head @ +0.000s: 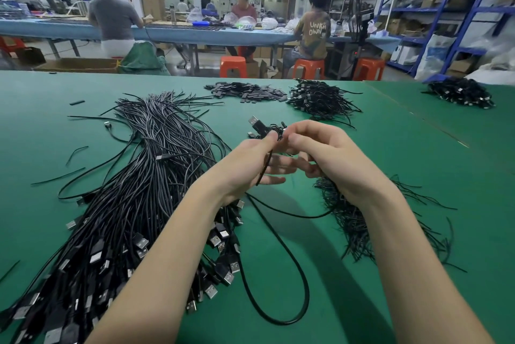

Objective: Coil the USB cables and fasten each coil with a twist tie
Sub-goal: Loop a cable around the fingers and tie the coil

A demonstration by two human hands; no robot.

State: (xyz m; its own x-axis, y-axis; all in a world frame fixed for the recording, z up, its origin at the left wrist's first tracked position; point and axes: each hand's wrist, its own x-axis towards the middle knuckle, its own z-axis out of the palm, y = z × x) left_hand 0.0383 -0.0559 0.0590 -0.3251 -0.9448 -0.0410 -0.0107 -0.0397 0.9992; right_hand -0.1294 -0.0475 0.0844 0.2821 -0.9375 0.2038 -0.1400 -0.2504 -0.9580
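Above the green surface (390, 148), just right of the big cable bundle (133, 190): left hand (250, 165) and right hand (328, 154) close together, fingertips curled and pinching a small cable coil (267, 131), USB plug (254, 121) poking up and away. Loose tail (278, 274) hanging from the left hand, looping onto the surface toward the near edge. Whether a twist tie sits in the pinch: cannot tell, too small.

Best kept tight at the pinch while gathering the tail, loops even, tie wrapped across the coil's middle.

Right of the bundle, under the right wrist: the twist tie heap (362, 221), within easy reach. Beyond the bundle: finished coils (320, 98) and dark small parts (248, 91), well apart. Open room between bundle and tie heap; far edge distant.
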